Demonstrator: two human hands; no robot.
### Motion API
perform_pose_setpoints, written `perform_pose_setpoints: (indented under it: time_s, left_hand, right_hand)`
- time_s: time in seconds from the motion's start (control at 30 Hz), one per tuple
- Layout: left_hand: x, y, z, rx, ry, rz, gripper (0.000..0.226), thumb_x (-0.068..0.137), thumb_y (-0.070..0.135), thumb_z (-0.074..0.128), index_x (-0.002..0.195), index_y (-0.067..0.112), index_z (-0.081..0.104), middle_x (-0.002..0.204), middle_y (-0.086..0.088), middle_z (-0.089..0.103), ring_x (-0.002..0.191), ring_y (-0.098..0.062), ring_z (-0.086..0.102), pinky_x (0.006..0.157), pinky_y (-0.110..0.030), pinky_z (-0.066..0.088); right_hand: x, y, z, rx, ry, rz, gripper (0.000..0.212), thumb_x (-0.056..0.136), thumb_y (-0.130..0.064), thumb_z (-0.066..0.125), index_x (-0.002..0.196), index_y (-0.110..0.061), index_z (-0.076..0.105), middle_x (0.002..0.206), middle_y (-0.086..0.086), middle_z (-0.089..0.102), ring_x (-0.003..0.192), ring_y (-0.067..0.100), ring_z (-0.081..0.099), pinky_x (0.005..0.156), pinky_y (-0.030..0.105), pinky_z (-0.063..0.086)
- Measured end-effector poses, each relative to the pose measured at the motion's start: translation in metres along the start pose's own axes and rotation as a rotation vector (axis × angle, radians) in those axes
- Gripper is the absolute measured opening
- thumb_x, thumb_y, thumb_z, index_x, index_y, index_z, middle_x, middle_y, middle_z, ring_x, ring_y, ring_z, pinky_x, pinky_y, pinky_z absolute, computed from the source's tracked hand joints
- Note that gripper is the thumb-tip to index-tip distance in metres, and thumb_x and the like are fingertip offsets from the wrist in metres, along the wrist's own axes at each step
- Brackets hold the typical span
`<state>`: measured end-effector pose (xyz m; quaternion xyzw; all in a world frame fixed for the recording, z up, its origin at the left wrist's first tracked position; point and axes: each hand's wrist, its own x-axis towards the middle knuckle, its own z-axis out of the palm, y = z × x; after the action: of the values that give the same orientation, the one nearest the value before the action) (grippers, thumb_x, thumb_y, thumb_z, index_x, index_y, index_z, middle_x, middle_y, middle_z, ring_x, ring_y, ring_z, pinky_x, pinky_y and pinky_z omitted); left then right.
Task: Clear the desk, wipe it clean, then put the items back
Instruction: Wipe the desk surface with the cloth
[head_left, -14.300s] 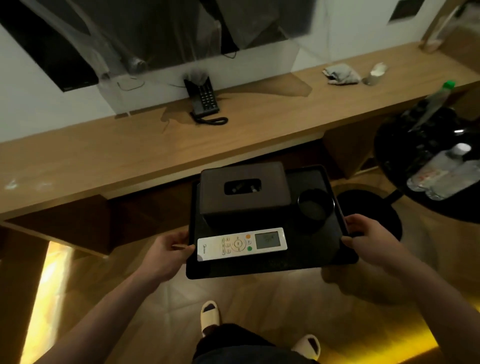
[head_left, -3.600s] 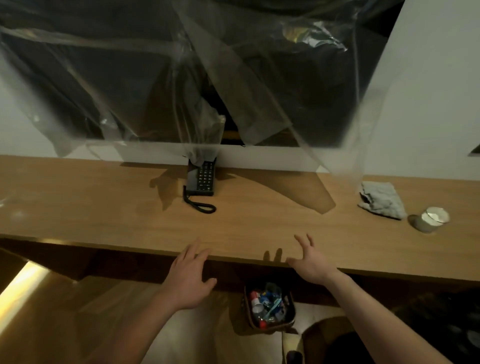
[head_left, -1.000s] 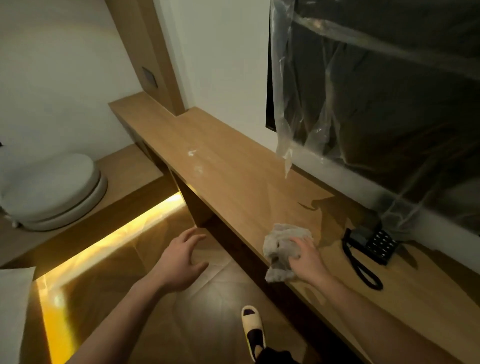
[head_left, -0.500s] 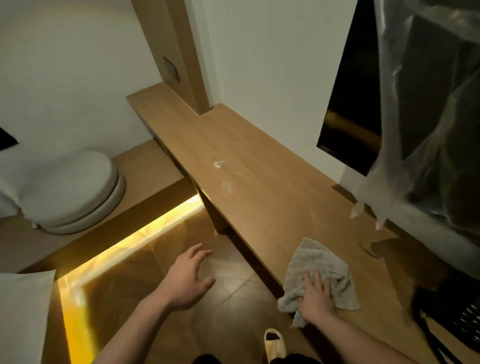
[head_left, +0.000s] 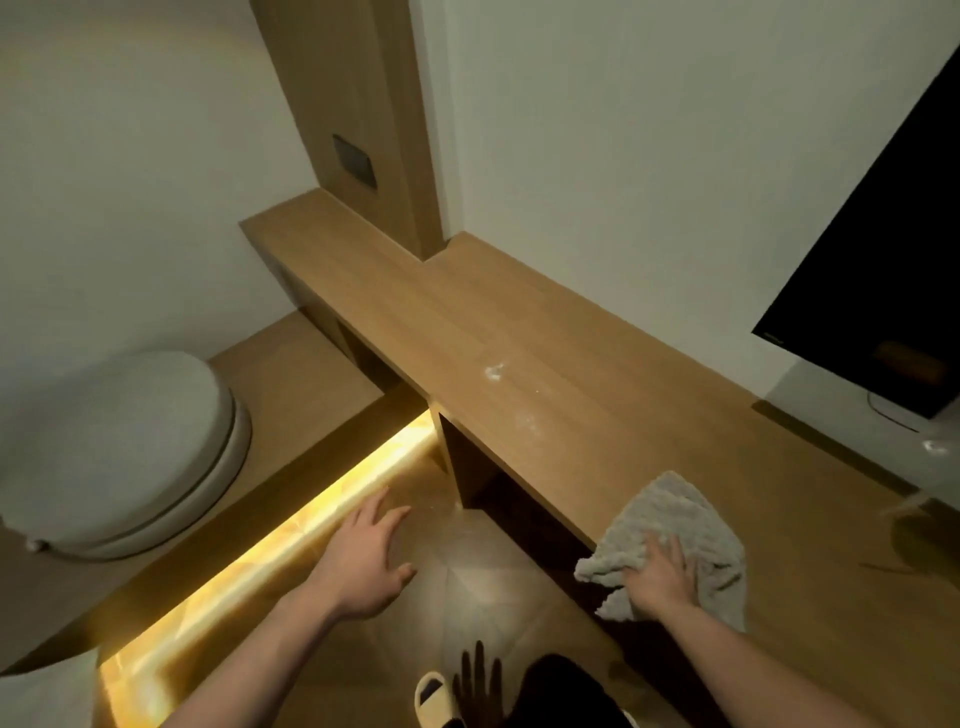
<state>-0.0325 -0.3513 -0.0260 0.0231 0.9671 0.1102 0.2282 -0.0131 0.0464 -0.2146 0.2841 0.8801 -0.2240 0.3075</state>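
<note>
Your right hand (head_left: 658, 577) is pressing flat-fingered on the cloth (head_left: 675, 540) at the desk (head_left: 545, 332) edge — its long axis pointing away from you; your left hand (head_left: 366, 558) is hanging relaxed — holding nothing.

The right hand (head_left: 658, 579) lies flat, fingers straight, on a pale grey cloth (head_left: 675, 540) spread at the near edge of the long wooden desk (head_left: 519, 322); one corner of the cloth hangs over the edge. Further along the desk are small white smudges (head_left: 493, 372). The left hand (head_left: 366, 558) hovers over the floor (head_left: 467, 582) with fingers spread, holding nothing. A lit strip (head_left: 291, 525) glows under a low ledge bearing a white round cushion (head_left: 119, 447). A dark screen (head_left: 878, 291) hangs on the wall at right.
</note>
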Motion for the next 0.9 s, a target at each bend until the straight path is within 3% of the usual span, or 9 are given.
perform_pose_setpoints:
  time_s: [0.17, 0.47, 0.63, 0.8, 0.9]
  left_hand:
    - [0.055, -0.053, -0.041, 0.117, -0.074, 0.056, 0.08, 0.094, 0.054, 0.064, 0.162, 0.035, 0.024, 0.173, 0.001, -0.001, 0.159, -0.026, 0.003, 0.126, -0.041, 0.016]
    - [0.192, -0.069, -0.088, 0.202, -0.118, 0.164, 0.081, 0.096, 0.054, 0.061, 0.163, 0.032, 0.021, 0.173, -0.001, -0.002, 0.159, -0.029, 0.004, 0.127, -0.044, 0.015]
    - [0.267, -0.08, -0.101, 0.301, -0.2, 0.178, 0.087, 0.093, 0.056, 0.061, 0.163, 0.029, 0.018, 0.173, -0.003, -0.002, 0.158, -0.03, 0.006, 0.128, -0.042, 0.017]
    - [0.336, -0.096, -0.12, 0.369, -0.234, 0.187, 0.09, 0.088, 0.056, 0.061, 0.162, 0.026, 0.021, 0.172, -0.005, 0.005, 0.158, -0.029, 0.009, 0.127, -0.042, 0.019]
    - [0.363, -0.095, -0.129, 0.407, -0.281, 0.21, 0.086, 0.091, 0.051, 0.062, 0.162, 0.024, 0.021, 0.172, -0.005, 0.005, 0.158, -0.03, 0.008, 0.127, -0.039, 0.02]
  right_hand:
    - [0.006, -0.012, 0.02, -0.02, -0.006, 0.077, 0.082, 0.099, -0.056, 0.043, 0.165, -0.026, 0.006, 0.173, 0.003, -0.003, 0.158, 0.032, -0.007, 0.128, 0.048, 0.001]
    - [-0.03, -0.081, 0.012, 0.152, 0.166, 0.34, 0.066, 0.105, -0.051, 0.036, 0.163, -0.037, 0.008, 0.172, 0.0, -0.002, 0.156, 0.037, 0.005, 0.123, 0.055, 0.021]
    - [-0.012, -0.117, 0.002, 0.279, 0.198, 0.462, 0.063, 0.106, -0.047, 0.034, 0.163, -0.036, 0.007, 0.172, 0.003, -0.006, 0.157, 0.037, 0.0, 0.123, 0.059, 0.018]
    - [0.003, -0.133, -0.003, 0.326, 0.26, 0.529, 0.061, 0.103, -0.048, 0.044, 0.159, -0.036, 0.024, 0.163, 0.01, 0.021, 0.143, 0.04, 0.029, 0.116, 0.055, 0.031]
    - [0.007, -0.15, -0.004, 0.357, 0.285, 0.569, 0.058, 0.1, -0.048, 0.051, 0.154, -0.033, 0.037, 0.156, 0.013, 0.031, 0.14, 0.042, 0.03, 0.115, 0.057, 0.03]
